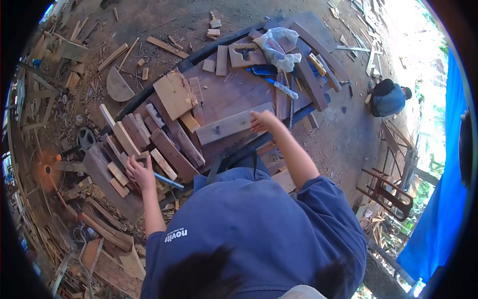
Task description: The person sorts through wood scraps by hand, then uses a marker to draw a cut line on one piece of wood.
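Observation:
My left hand [141,172] is at the near end of a pale wooden strip [126,139], its thumb and fingers around that end. A blue rod-like thing [168,180] lies just right of this hand. Over the right part of a grey-brown board [224,128] is my right hand [263,122], with its fingers curled together. What those fingers hold, if anything, is too small to make out. The board lies at a slant on the worktable [226,94]. Beyond the left hand, a squarish light wood piece [174,94] rests on other pieces.
Plastic sheeting [280,50], a cut-out wood block [245,55] and long curved pieces [318,55] lie at the table's far end. A person [388,98] crouches at the right. A wooden frame [386,193] stands nearer; scraps litter the ground.

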Demonstrator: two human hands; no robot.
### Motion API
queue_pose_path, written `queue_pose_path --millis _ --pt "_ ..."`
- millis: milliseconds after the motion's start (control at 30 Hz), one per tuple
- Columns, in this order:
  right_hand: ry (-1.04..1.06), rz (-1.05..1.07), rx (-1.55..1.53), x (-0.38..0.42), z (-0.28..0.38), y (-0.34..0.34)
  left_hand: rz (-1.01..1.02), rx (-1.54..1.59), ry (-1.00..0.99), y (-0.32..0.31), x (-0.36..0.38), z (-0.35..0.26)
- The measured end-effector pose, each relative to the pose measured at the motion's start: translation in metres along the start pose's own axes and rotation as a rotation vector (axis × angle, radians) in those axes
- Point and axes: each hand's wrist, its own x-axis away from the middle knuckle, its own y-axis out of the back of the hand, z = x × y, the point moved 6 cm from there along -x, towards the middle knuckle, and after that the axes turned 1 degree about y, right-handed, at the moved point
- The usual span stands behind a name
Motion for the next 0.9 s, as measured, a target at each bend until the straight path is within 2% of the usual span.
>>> queue_pose_path --millis 67,100,133,167,200,233,300,333,367,400,433,500,533,567,667,700,733,800,833,900 --pt "0.236 -0.271 0.087 -0.013 0.059 0.055 -0.083 0.197 -0.119 -0.005 -0.003 -0.039" --pt "0.51 -0.354 -0.039 -0.016 0.09 0.085 -0.075 0.23 -0.174 -0.006 -0.003 -0.07" --pt "0.61 -0.53 0.026 -0.017 0.122 0.117 -0.035 0.293 -0.256 -0.008 -0.004 -0.101" --pt "0.824 -0.876 0.38 -0.009 0.159 0.147 -0.006 0.279 -0.345 -0.022 0.002 -0.127" --pt "0.88 -1.0 0.42 0.005 0.19 0.162 0.084 0.347 -0.386 -0.031 0.004 -0.157" --pt "0.912 -1.032 0.428 0.006 0.216 0.174 0.22 0.38 -0.369 -0.041 0.007 -0.186" --pt "0.827 -1.014 0.53 -0.027 0.252 0.198 0.322 0.395 -0.53 -0.068 0.018 -0.242" --pt "0.791 -1.016 0.613 -0.041 0.266 0.204 0.321 0.397 -0.524 -0.081 0.017 -0.263" --pt "0.793 -1.012 0.62 -0.048 0.278 0.207 0.299 0.275 -0.672 -0.096 0.02 -0.29" --pt "0.774 -0.965 0.788 -0.059 0.29 0.204 0.281 0.151 -0.818 -0.109 0.022 -0.306" --pt "0.746 -0.908 0.957 -0.07 0.297 0.199 0.294 0.154 -0.811 -0.115 0.02 -0.305" --pt "0.653 -0.851 1.066 -0.082 0.312 0.194 0.493 0.121 -0.74 -0.134 0.02 -0.306" --pt "0.559 -0.805 1.157 -0.092 0.315 0.193 0.507 0.139 -0.722 -0.14 0.017 -0.308" --pt "0.602 -0.852 1.141 -0.099 0.318 0.192 0.503 0.159 -0.724 -0.143 0.018 -0.306" --pt "0.523 -0.851 1.25 -0.111 0.327 0.186 0.504 0.203 -0.712 -0.146 0.019 -0.302" --pt "0.584 -0.938 1.275 -0.119 0.33 0.189 0.501 0.207 -0.716 -0.146 0.018 -0.302" --pt "0.579 -0.926 1.286 -0.119 0.334 0.188 0.499 0.208 -0.72 -0.145 0.018 -0.302" --pt "0.599 -0.787 1.321 -0.119 0.345 0.171 0.514 0.224 -0.707 -0.144 0.019 -0.301" --pt "0.803 -0.833 1.28 -0.115 0.347 0.165 0.513 0.24 -0.703 -0.144 0.017 -0.3" --pt "0.875 -0.74 1.151 -0.115 0.352 0.154 0.511 0.24 -0.687 -0.145 0.016 -0.297"
